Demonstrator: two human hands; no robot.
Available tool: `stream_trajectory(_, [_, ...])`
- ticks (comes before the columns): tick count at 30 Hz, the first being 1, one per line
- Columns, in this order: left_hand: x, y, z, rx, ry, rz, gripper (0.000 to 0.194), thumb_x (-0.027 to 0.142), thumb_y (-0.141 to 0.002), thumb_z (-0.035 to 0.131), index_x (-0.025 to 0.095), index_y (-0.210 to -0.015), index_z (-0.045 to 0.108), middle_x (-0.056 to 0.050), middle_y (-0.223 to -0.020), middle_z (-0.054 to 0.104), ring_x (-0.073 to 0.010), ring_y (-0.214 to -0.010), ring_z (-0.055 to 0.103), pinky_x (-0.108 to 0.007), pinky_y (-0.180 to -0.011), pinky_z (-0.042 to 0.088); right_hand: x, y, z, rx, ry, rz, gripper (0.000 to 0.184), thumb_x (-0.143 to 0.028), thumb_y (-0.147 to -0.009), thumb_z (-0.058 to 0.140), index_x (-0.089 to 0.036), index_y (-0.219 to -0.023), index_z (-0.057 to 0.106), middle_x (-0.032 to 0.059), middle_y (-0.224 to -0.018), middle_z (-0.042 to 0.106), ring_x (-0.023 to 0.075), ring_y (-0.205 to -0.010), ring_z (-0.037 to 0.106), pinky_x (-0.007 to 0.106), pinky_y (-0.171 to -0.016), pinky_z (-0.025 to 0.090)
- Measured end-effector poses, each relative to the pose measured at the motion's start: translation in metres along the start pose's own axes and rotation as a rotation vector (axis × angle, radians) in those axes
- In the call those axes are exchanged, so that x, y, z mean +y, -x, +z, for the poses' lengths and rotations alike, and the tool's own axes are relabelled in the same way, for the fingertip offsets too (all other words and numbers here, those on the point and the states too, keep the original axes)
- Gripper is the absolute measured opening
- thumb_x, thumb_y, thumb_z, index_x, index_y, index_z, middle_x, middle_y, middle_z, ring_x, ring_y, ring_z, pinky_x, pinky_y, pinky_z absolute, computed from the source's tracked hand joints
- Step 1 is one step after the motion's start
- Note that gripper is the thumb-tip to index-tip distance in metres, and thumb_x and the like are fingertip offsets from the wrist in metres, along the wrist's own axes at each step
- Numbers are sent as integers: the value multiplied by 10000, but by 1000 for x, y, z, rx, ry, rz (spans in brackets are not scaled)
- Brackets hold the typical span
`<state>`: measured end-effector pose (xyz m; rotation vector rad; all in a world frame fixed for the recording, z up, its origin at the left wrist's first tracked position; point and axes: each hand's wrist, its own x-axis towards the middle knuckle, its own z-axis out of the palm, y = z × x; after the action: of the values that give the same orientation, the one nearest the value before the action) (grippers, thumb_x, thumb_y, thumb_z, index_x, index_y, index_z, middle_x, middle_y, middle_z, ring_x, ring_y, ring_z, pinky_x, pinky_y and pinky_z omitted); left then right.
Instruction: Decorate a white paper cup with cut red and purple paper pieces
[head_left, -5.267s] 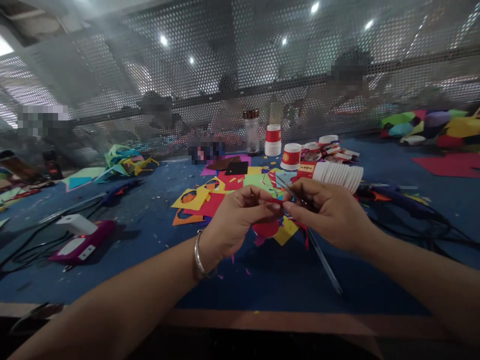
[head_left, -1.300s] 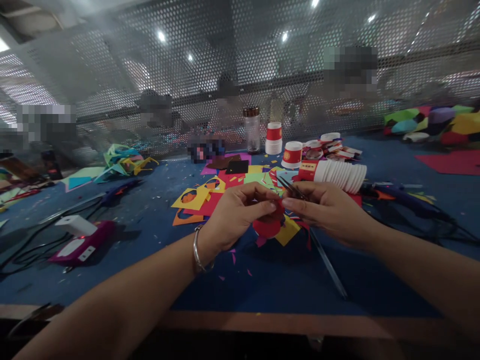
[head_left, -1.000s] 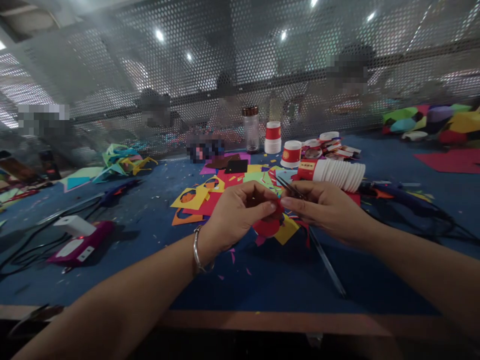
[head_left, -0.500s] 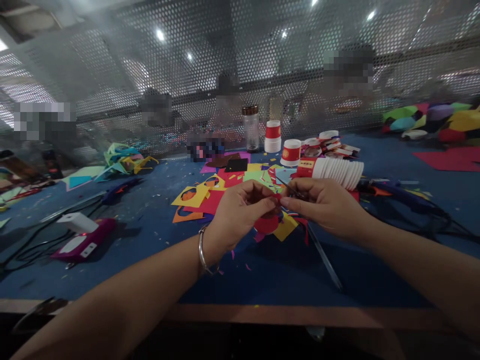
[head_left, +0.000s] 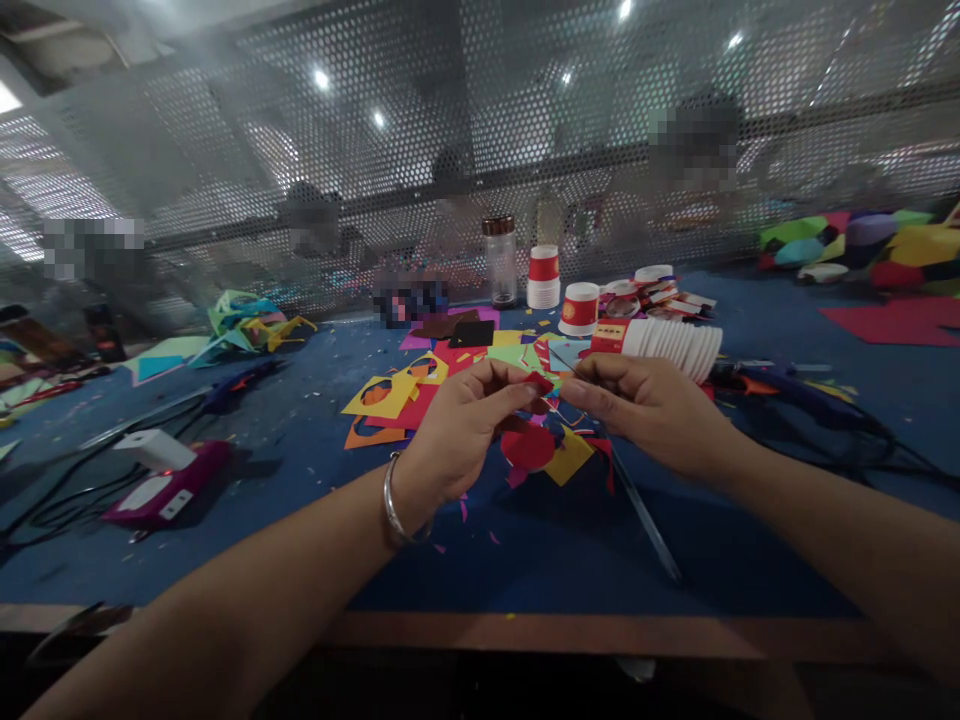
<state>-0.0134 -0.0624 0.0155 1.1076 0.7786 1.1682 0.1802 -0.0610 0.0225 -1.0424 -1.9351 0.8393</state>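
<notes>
My left hand (head_left: 465, 425), a silver bangle at its wrist, pinches a small red piece of paper (head_left: 538, 381) between thumb and fingers. Just to the right, my right hand (head_left: 649, 405) is closed around a thin, dark, pointed tool (head_left: 559, 359); its fingers hide most of it, so the kind is unclear. The fingertips of both hands are slightly apart. Below them lie a red paper disc (head_left: 528, 448) and a yellow paper scrap (head_left: 568, 460). A clear stick (head_left: 646, 515) slants toward the table's front edge.
Cut coloured paper (head_left: 382, 393) spreads behind my hands. A stack of paper cups (head_left: 667, 345) lies on its side, near an upright cup (head_left: 580, 308) and a glass bottle (head_left: 501, 265). Blue glue guns lie left (head_left: 238, 385) and right (head_left: 806, 392). A purple power strip (head_left: 176, 490) has cords.
My hands have parted a little. The red piece stays in my left fingers and shows more, and the red disc below is less covered.
</notes>
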Motion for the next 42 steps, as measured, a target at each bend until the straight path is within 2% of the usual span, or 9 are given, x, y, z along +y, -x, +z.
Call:
stream_trajectory(4, [2, -2, 0, 48, 61, -1, 184, 156, -721, 801, 164, -728, 617, 22, -709, 688, -79, -643, 649, -193, -600, 469, 4, 1, 2, -4, 49, -28, 604, -781, -900, 509, -234, -646, 475, -52, -604, 355, 111, -536, 313, 282, -488, 255])
stream_trajectory(10, [1, 0, 2, 27, 163, -4, 170, 118, -738, 790, 160, -726, 625, 22, -710, 715, -84, -676, 686, -212, -708, 527, 10, 2, 5, -6, 102, -1, 551, -710, -926, 549, -210, -704, 622, 6, -669, 552, 154, -637, 485, 291, -552, 335])
stream_trajectory(15, [0, 2, 4, -30, 175, 10, 195, 114, -735, 809, 166, -746, 621, 26, -724, 705, -78, -668, 660, -227, -743, 546, 9, 2, 4, 6, 95, -20, 525, -692, -927, 562, -205, -795, 705, 17, -695, 606, 163, -652, 510, 292, -562, 355])
stream_trajectory(21, [-1, 2, 3, -45, 158, 31, 227, 161, -713, 852, 166, -759, 630, 26, -730, 696, -83, -662, 646, -235, -740, 550, 7, 2, 4, -1, 143, -14, 568, -728, -913, 532, -202, -737, 656, -1, -662, 544, 146, -606, 453, 291, -550, 317])
stream_trajectory(28, [-5, 2, 2, -45, 145, 24, 206, 143, -743, 826, 154, -779, 623, 18, -748, 685, -82, -680, 657, -223, -719, 548, 4, 2, 2, -36, 177, -14, 579, -741, -921, 487, -219, -684, 568, -15, -634, 478, 145, -588, 432, 300, -550, 311])
stream_trajectory(42, [-4, 3, 4, -95, 209, 32, 221, 145, -727, 862, 146, -773, 645, 16, -722, 688, -80, -650, 649, -207, -677, 534, 0, 3, 0, -54, 209, -55, 568, -712, -945, 469, -227, -653, 508, -26, -613, 465, 134, -572, 415, 292, -533, 310])
